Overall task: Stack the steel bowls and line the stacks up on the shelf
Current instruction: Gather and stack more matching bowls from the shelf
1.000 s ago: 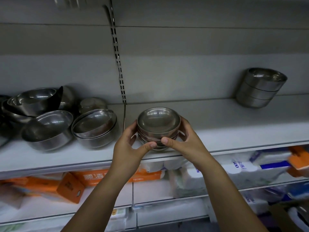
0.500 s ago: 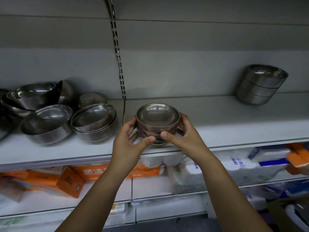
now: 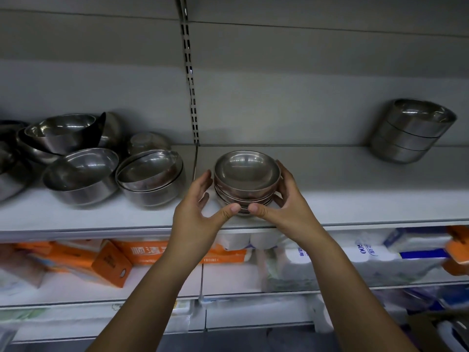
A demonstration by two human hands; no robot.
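My right hand (image 3: 291, 212) cups the bowl stack (image 3: 247, 184); my left hand (image 3: 195, 214) is loose, thumb touching. Slick steel, so I'd grip under the rims.

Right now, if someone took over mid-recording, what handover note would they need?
Right hand cups the small bowl stack on its right side, thumb at its front.
Left hand: thumb at the front, fingers beside it, grip unclear.
The stack is at the shelf front edge, centre.
Done: this stack and a three-bowl stack at rear right.
Left: stack the loose bowls heaped at left, then line stacks up.
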